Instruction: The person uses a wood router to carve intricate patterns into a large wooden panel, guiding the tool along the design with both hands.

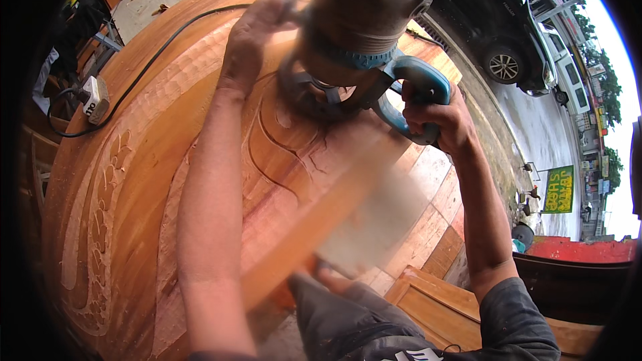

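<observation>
A dusty router [351, 17] with a dark cylindrical body and blue fittings stands over a broad carved wooden panel [180, 100]. My right hand [447, 120] is wrapped round its blue loop handle. On the other side my left hand [257, 30] closes at the router's left grip, its fingers partly blurred. Curved grooves [267, 140] show in the wood just below the router base. The cutting bit cannot be made out. Nearer to me, a blurred strip of wood [301, 241] slants between my forearms.
A black cord [170, 43] runs over the panel's left side, near a white socket block [97, 101]. Framed wooden pieces [431, 301] lie at the lower right. Beyond the right edge are a wet road [535, 127], a dark car [495, 33] and a yellow-green sign [558, 189].
</observation>
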### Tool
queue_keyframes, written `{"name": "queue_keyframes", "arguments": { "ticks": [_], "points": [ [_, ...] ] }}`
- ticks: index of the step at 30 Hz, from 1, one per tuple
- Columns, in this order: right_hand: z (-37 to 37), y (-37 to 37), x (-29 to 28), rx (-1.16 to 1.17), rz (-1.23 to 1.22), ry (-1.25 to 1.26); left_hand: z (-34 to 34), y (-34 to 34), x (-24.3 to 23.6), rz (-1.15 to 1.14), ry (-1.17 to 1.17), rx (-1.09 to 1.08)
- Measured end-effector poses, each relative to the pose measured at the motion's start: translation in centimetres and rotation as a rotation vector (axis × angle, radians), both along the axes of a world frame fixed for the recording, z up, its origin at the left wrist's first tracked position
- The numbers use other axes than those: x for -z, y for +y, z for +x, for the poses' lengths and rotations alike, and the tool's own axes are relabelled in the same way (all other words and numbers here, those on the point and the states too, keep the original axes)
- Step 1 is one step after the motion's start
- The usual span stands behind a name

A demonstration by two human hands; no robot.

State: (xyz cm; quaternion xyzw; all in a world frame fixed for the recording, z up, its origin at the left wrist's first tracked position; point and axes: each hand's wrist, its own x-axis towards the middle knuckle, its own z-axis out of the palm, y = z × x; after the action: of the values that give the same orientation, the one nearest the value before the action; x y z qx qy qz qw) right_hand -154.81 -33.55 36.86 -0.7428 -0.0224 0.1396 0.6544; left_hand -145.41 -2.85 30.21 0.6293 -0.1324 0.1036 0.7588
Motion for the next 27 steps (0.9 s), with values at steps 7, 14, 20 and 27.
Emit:
{"name": "queue_keyframes", "arguments": {
  "ticks": [7,14,20,27],
  "points": [
    [0.6,0.6,0.0,-0.028,0.009,-0.014,-0.1,0.1,-0.1,-0.055,-0.02,-0.068],
    [1.1,1.0,0.1,-0.038,0.001,-0.011,0.3,0.9,0.3,-0.009,0.039,-0.08],
    [1.3,1.4,0.1,-0.033,-0.021,-0.021,0.5,1.2,0.3,-0.022,0.071,-0.097],
    [1.8,1.5,0.4,-0.041,-0.011,-0.027,0.1,1.1,0.0,-0.02,0.104,-0.089]
  ]
}}
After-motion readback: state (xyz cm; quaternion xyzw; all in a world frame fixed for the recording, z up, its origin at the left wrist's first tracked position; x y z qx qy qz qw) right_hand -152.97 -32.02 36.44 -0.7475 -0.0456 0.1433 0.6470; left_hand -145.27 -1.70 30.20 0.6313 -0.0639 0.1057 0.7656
